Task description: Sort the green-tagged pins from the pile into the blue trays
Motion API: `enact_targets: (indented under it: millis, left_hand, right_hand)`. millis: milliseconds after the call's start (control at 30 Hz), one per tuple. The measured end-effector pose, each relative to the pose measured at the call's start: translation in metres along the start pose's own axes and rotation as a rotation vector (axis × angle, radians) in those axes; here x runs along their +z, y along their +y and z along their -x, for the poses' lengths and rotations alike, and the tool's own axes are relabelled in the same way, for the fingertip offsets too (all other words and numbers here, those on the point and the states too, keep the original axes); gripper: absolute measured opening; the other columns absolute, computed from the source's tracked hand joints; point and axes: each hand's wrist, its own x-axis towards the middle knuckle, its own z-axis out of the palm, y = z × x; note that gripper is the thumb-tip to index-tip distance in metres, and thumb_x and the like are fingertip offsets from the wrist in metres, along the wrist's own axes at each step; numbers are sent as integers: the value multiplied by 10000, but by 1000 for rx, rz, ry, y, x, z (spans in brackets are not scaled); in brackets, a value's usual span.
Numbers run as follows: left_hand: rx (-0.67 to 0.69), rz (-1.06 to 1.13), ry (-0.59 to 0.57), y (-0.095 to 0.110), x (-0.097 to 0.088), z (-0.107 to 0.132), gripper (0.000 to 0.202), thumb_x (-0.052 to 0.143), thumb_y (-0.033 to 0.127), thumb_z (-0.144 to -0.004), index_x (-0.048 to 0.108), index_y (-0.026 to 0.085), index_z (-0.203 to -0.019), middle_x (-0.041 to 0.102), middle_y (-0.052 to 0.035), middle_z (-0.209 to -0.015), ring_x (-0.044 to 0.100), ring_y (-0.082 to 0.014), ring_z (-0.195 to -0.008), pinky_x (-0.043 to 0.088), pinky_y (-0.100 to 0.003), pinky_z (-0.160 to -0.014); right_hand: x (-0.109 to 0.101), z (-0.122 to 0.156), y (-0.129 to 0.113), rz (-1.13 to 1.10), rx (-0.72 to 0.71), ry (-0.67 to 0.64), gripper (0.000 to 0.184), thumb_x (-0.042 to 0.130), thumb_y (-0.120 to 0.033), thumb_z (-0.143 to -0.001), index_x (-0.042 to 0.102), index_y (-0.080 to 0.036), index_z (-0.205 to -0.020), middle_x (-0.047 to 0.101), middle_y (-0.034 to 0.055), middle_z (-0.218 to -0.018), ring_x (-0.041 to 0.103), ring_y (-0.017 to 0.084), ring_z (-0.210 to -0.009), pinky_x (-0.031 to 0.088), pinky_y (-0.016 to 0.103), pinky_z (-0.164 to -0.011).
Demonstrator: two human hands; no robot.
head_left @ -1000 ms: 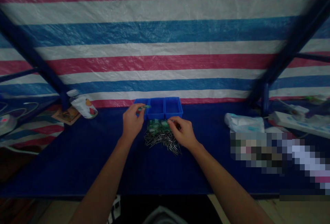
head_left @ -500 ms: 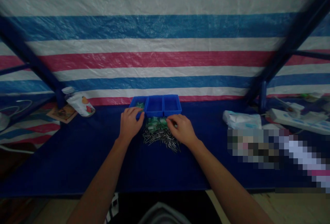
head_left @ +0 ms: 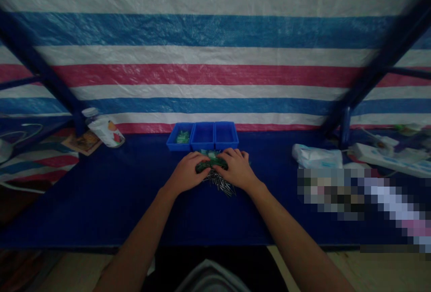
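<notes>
On the blue table a pile of small green pieces, too small to name, lies above a heap of thin metal nails or pins. My left hand curls round the pile from the left, its thumb and fingers closed on green pieces. From the right, my right hand does the same, thumb pointing inward and fingers bent at the far side. Just beyond the hands stand three joined blue bins. Green pieces lie in the left bin; the middle bin and right bin show bare floors.
A white labelled bottle leans at the back left, by a flat brown printed item. To the right are a plastic packet and a white power strip. Blue frame posts rise at both sides before a striped sheet.
My left hand has moved from the left bin down and right to the pile. My right hand has shifted slightly and now curls over the pile's right side.
</notes>
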Motion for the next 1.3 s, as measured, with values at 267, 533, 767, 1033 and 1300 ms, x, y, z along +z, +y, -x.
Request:
enact_targets:
  millis: [267, 533, 767, 1033, 1300]
  left_hand:
    - [13, -6, -46, -1, 0, 0, 101, 632, 145, -834, 688, 210, -887, 694, -29, -893, 628, -209, -878, 499, -371, -820]
    - [42, -10, -44, -1, -2, 2, 108, 637, 145, -819, 701, 216, -867, 707, -23, -897, 617, -203, -874, 459, -372, -833]
    - [52, -131, -150, 10, -7, 4, 58, 735, 268, -767, 724, 243, -817, 690, -16, -916, 581, -231, -952, 388, -382, -823]
    - [78, -125, -141, 8, -5, 4, 30, 697, 262, -820, 712, 240, -807, 681, -8, -895, 581, -222, -929, 385, -385, -814]
    - [108, 54, 52, 3, -3, 2, 75, 636, 190, -860, 678, 211, -802, 683, -15, -848, 609, -188, -829, 445, -370, -812]
  right_hand:
    - [-4, -2, 3, -102, -4, 25, 159, 549, -306, -914, 682, -237, -862, 698, 11, -941, 574, 213, -984, 280, 466, -984]
    - [-10, 6, 0, -71, -132, -79, 179, 688, -394, -747, 694, -281, -885, 609, 39, -1180, 403, 323, -1253, 79, 654, -1100]
    - [-5, 6, -2, -53, -192, -103, 119, 651, -349, -813, 707, -287, -898, 596, 42, -1226, 415, 301, -1243, 110, 651, -1099]
    - [-4, 5, -2, -71, -207, -65, 119, 569, -283, -905, 684, -259, -883, 628, 40, -1186, 436, 284, -1216, 172, 609, -1073]
    - [0, 0, -4, -282, -144, 77, 106, 592, -337, -934, 669, -271, -966, 686, 7, -1130, 472, 235, -1166, 252, 461, -1012]
